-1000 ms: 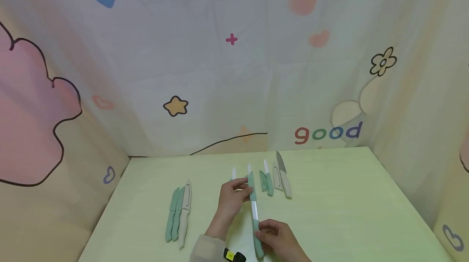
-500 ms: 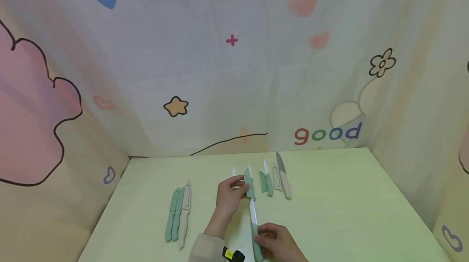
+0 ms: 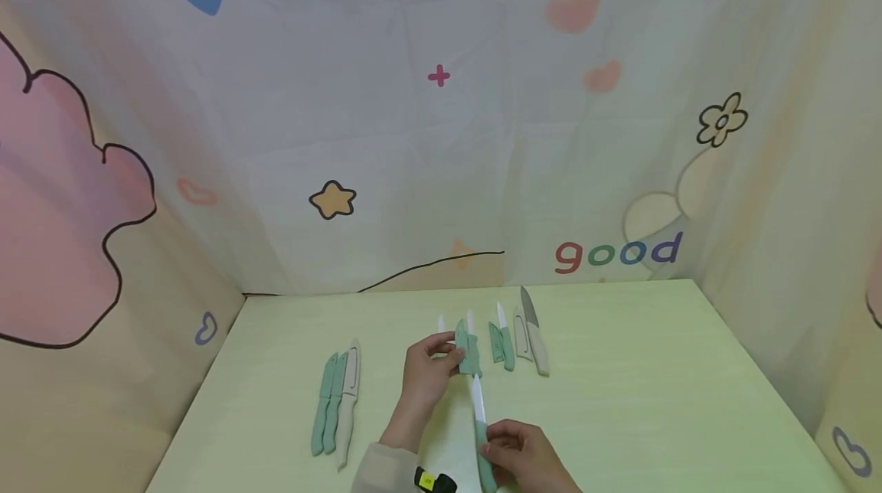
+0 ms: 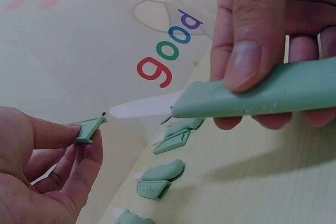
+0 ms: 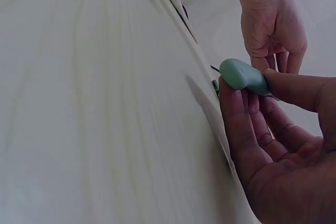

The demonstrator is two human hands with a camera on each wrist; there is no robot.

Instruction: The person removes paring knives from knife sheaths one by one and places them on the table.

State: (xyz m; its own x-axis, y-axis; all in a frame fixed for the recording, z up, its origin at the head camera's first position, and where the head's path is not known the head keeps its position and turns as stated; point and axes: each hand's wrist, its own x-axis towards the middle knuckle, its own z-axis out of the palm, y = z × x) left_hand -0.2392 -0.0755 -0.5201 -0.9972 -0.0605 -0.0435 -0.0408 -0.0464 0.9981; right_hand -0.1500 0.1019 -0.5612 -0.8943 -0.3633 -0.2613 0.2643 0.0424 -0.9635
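Note:
In the head view my left hand (image 3: 426, 372) pinches a green knife sheath (image 3: 461, 347) between thumb and fingers, above the table. My right hand (image 3: 529, 456) grips a paring knife by its green handle (image 3: 485, 458), the white blade (image 3: 478, 399) pointing away from me. From the left wrist, the blade tip (image 4: 118, 111) shows just short of the sheath (image 4: 90, 129), with a small gap between them. The right wrist view shows the handle's rounded end (image 5: 234, 74) held between thumb and fingertips; the blade is hidden there.
Two green sheathed knives (image 3: 331, 405) and a beige sheathed knife (image 3: 347, 405) lie at left. Behind my hands lie unsheathed green knives (image 3: 507, 347), a green sheath (image 3: 496, 342), a beige sheath (image 3: 522, 336) and a grey-bladed beige knife (image 3: 540, 347). A curtain (image 3: 413, 133) stands behind the table.
The blade has come out of the sheath, which was over its front part one second ago. My left hand has shifted slightly left with the sheath; the knife has moved a little toward me.

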